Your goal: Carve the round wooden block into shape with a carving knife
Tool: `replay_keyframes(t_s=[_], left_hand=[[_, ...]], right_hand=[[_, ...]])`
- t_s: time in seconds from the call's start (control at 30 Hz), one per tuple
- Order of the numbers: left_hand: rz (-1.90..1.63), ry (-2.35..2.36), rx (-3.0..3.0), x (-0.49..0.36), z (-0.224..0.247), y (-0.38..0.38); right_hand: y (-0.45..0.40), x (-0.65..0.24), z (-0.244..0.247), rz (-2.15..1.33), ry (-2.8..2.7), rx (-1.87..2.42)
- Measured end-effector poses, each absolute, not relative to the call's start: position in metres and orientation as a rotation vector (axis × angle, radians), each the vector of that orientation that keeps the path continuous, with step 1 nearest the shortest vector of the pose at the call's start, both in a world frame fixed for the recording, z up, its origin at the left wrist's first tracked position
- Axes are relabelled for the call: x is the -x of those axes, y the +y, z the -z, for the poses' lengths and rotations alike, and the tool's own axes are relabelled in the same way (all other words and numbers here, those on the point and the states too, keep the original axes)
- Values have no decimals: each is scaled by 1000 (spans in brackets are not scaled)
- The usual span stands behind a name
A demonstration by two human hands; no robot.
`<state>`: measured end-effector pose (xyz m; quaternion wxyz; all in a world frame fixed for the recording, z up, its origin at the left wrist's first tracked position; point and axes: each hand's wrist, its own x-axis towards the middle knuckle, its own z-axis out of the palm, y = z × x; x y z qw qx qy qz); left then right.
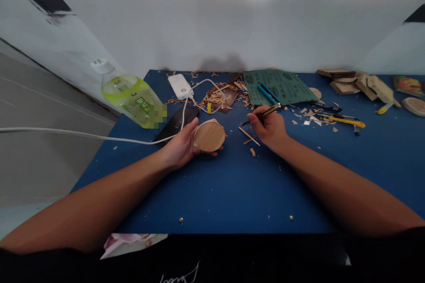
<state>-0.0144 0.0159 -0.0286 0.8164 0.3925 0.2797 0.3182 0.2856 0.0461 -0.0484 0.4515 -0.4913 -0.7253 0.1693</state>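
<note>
A round, pale wooden disc (209,136) rests in my left hand (182,145), its flat grained face tilted up toward me. The thumb lies along the disc's left rim and fingertips show past its lower right edge. My right hand (270,127) is closed around a dark pen (267,113) with its tip pointing down and left, apart from the disc. Just below that tip, two thin wooden strips (249,136) lie on the blue table (229,190). A small wood chip (253,152) is nearby.
Behind my left hand are a black phone (172,127), a white power bank (179,86) with a cable, and a bottle of yellow-green liquid (133,97). Green sandpaper (282,86), wood shavings (215,96), a yellow cutter (348,121) and wood blocks (372,85) lie farther back.
</note>
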Motion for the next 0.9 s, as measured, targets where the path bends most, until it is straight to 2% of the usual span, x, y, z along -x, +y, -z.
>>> replay_keyframes(t_s=[0.37,0.9], left_hand=[[-669,611,-850,13,25,15],[-659,584,-869,13,26,14]], right_hand=[[41,-294,47,-325,-2018,1082],[38,-296,44,-260,-2091,1105]])
